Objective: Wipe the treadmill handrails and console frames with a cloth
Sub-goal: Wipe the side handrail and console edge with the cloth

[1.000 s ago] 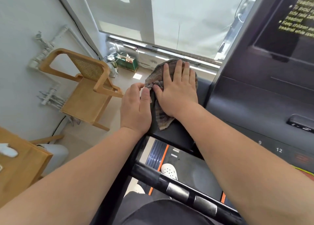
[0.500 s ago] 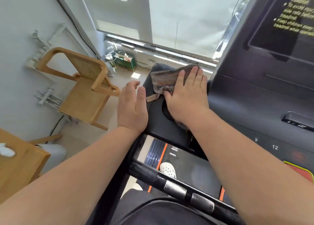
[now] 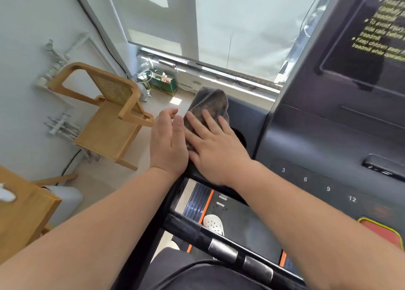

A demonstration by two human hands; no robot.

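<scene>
Mid-job by my read: right hand (image 3: 215,151) flat, fingers straight, pressing the cloth (image 3: 210,102) onto the console's left tray (image 3: 247,114), left hand (image 3: 168,145) relaxed-open against the tray's outer edge, holding nothing; front handrail (image 3: 221,249) and console panel (image 3: 306,136) look yet to do.

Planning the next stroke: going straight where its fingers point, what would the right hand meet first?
The bunched far end of the cloth that the right hand presses flat on; beyond it, probably the far edge of the console tray, though depth is unclear.
</scene>
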